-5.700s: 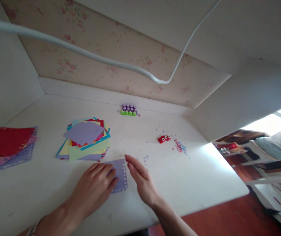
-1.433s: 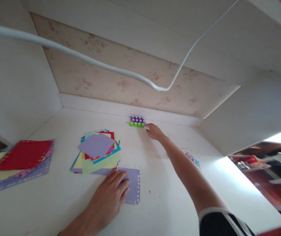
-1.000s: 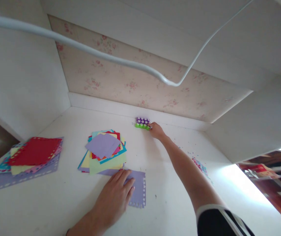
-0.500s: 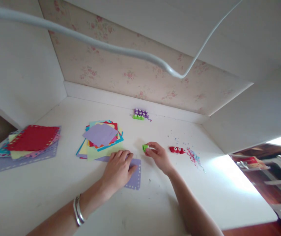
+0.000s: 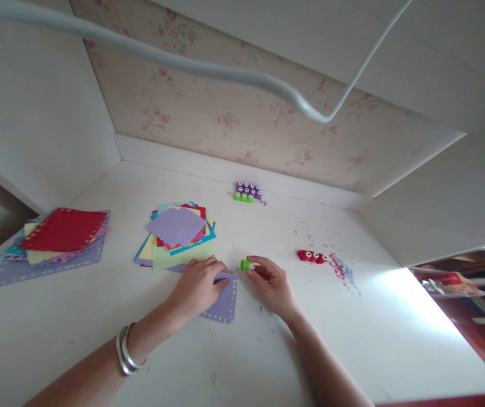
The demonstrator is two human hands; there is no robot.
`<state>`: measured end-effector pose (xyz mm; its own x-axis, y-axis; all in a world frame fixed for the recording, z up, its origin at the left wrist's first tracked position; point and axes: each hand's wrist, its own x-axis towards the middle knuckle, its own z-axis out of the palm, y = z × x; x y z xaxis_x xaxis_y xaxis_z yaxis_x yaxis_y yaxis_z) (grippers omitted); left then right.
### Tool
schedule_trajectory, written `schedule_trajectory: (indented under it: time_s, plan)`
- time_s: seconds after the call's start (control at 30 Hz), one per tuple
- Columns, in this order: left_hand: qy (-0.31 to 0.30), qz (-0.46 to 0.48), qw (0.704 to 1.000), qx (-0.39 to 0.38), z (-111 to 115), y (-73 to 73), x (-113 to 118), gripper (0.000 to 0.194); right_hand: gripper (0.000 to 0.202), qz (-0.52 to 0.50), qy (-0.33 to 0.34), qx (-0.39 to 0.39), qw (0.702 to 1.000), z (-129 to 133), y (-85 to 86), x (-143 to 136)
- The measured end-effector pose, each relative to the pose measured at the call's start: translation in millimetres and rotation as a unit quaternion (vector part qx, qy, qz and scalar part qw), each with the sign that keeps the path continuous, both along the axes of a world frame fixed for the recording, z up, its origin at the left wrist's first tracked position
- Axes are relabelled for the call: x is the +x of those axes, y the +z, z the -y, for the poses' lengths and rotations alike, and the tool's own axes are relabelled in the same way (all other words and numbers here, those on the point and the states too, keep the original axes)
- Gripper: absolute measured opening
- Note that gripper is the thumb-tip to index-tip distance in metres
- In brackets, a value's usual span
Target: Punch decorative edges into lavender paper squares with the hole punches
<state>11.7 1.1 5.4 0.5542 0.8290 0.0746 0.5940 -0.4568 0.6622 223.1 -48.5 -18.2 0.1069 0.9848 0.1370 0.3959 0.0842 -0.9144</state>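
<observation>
My left hand [image 5: 200,282] grips a purple sheet of paper [image 5: 221,305] near its top edge, thumb and fingers closing on it. Small punched holes run along the sheet's right and bottom edges. Between the thumb and fingers of my right hand [image 5: 272,282] is a green craft punch [image 5: 246,265], tipped on its side just off the paper's upper right corner. Tiny bits lie between the punch and the sheet. Part of the paper is hidden under my left hand.
Behind my left hand lies a stack of coloured paper [image 5: 178,226]. A pile of punched sheets [image 5: 64,232] sits at far left. Purple and green punches [image 5: 247,191] stand near the wall, red punches [image 5: 312,257] at right beside scattered confetti [image 5: 343,271].
My right hand has brought the green punch slightly left and down, closer to the paper's corner, and turned it. The left hand has shifted a little left with the sheet.
</observation>
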Motion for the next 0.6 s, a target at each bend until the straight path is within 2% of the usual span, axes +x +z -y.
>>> schedule_trajectory:
  time_s: [0.13, 0.3, 0.43, 0.6]
  plan:
    - [0.002, 0.098, 0.99, -0.105, -4, 7.4, -4, 0.018, 0.026, -0.009, 0.006, 0.001, 1.0, 2, 1.2, -3]
    - [0.017, 0.106, 0.972, -0.21, -10, 10.4, -7, 0.03, 0.025, -0.017, 0.017, -0.002, 1.0, 3, 0.8, -5]
    - [0.018, 0.106, 0.964, -0.244, -10, 10.6, -6, 0.029, 0.025, -0.022, 0.025, -0.003, 0.999, 3, 1.0, -5]
    - [0.011, 0.101, 0.968, -0.23, -11, 12.6, -5, 0.026, 0.026, -0.012, 0.029, 0.002, 0.999, 4, 0.1, -4]
